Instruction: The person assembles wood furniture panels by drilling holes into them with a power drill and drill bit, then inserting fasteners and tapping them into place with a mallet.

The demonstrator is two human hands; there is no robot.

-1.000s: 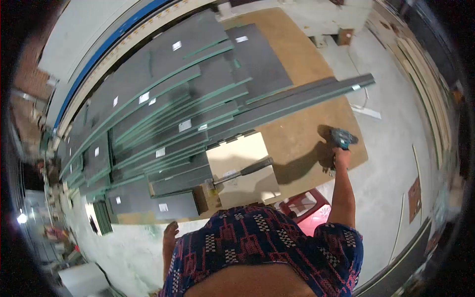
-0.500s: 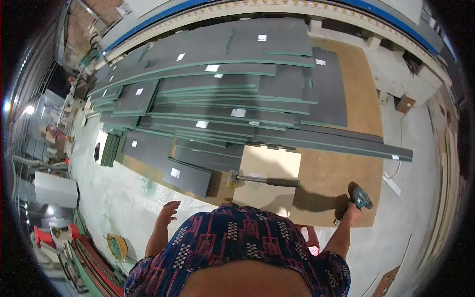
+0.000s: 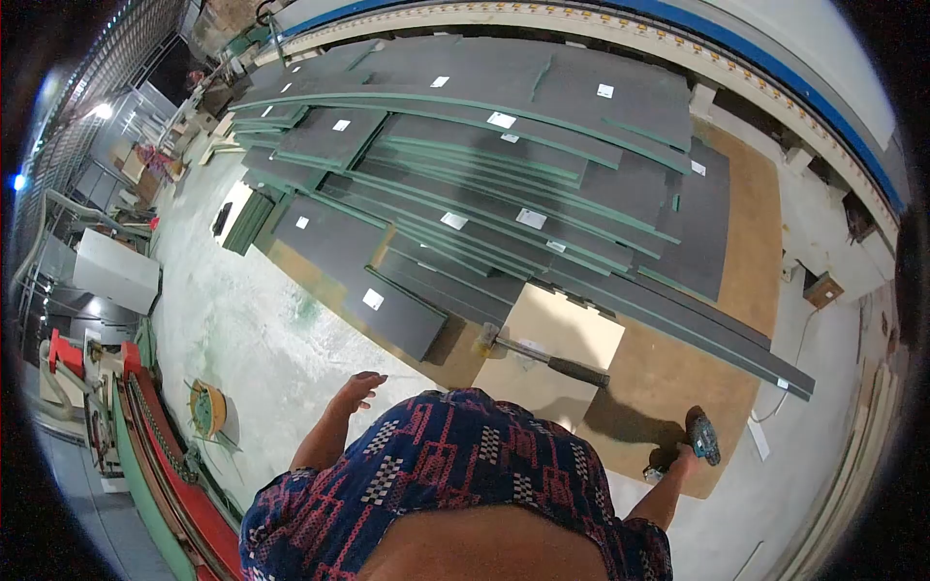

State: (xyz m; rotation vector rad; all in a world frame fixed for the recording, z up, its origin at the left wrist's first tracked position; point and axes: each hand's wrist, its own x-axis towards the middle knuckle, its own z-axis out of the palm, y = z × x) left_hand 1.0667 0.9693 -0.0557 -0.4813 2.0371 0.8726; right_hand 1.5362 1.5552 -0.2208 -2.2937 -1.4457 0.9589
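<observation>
My right hand [image 3: 686, 457] is wrapped round a teal and black cordless drill [image 3: 703, 438], held over the brown board [image 3: 668, 378] at the right. My left hand [image 3: 360, 389] hangs with its fingers apart and holds nothing, above the pale floor left of my body. Between the hands, a hammer [image 3: 557, 364] with a dark grip lies across a cream panel [image 3: 523, 395]. Beyond them spread many dark grey panels [image 3: 417, 165] with green edges, laid in overlapping stacks, several with white labels. The nearest short grey panel [image 3: 402, 315] lies left of the hammer.
A long machine bed with a blue stripe [image 3: 756, 73] runs along the far side. Red and green machinery [image 3: 174, 465] stands at the left, near a round yellow and green object [image 3: 206, 409] on the floor. A white box-like block [image 3: 116, 271] is farther left.
My view has turned, so the panels appear tilted down to the right. My left hand has shifted slightly right and up in view; the drill stays in my right hand.
</observation>
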